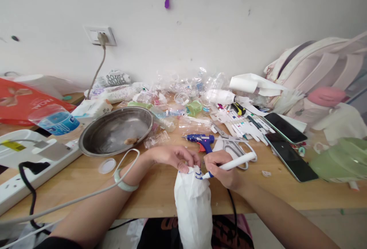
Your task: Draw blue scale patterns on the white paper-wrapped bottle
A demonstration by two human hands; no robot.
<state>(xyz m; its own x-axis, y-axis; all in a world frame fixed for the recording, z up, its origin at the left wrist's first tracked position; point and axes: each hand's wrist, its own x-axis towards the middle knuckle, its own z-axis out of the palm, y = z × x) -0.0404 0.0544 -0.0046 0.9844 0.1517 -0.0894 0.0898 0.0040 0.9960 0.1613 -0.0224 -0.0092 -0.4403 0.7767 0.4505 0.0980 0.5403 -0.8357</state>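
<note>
A white paper-wrapped form [192, 207], long and rounded like a bottle, leans over the table's front edge toward me. My left hand [177, 157] grips its far end, thumb on top and fingers curled behind. In my right hand [222, 168] is a white marker with a blue tip [235, 162], held like a pen. The tip touches the paper beside several short blue strokes [198, 172]. Just beyond my hands lies a blue glue gun [200, 140], with grey-handled scissors [233, 149] to its right.
A metal basin [114, 130] stands at left, near a power strip [40, 176]. A white cable [86, 199] crosses my left forearm. Several markers [243, 121], two phones [291, 157] and a green container [341, 161] lie right. Plastic scraps [186, 84] and a backpack [321, 69] are behind.
</note>
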